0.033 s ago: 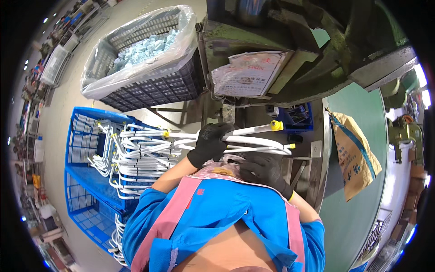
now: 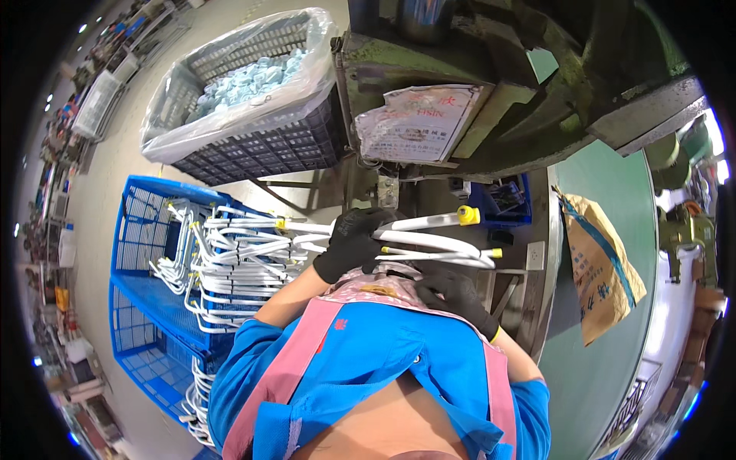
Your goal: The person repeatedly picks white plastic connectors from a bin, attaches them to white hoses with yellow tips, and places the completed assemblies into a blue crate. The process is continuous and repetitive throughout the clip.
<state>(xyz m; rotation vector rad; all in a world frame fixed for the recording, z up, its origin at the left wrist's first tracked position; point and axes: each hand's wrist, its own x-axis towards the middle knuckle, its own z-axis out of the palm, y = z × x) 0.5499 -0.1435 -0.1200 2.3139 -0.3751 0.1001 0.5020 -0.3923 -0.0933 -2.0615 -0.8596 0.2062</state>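
My left hand [image 2: 353, 241], in a black glove, is closed around a few bent white tubes [image 2: 433, 241] in front of my waist. The tubes stick out to the right of the fist. A large yellow end piece [image 2: 468, 215] tips the thickest one, and smaller yellow tips show on others. Just below the tubes is my right hand [image 2: 454, 297], also black-gloved. It rests by my pink apron [image 2: 368, 284], its fingers loosely bent and apart, with nothing visible in them.
To the left, a blue crate [image 2: 126, 230] holds several bent white tubes [image 2: 238, 261]. Behind it stands a black crate [image 2: 261, 153] lined with plastic, full of pale blue pieces [image 2: 257, 80]. A heavy green machine [image 2: 506, 84] is ahead. A brown sack [image 2: 602, 268] lies on the green table [image 2: 613, 368] at right.
My right hand has shifted slightly right and down, away from the tubes. My left hand keeps its grip on them, almost in place.
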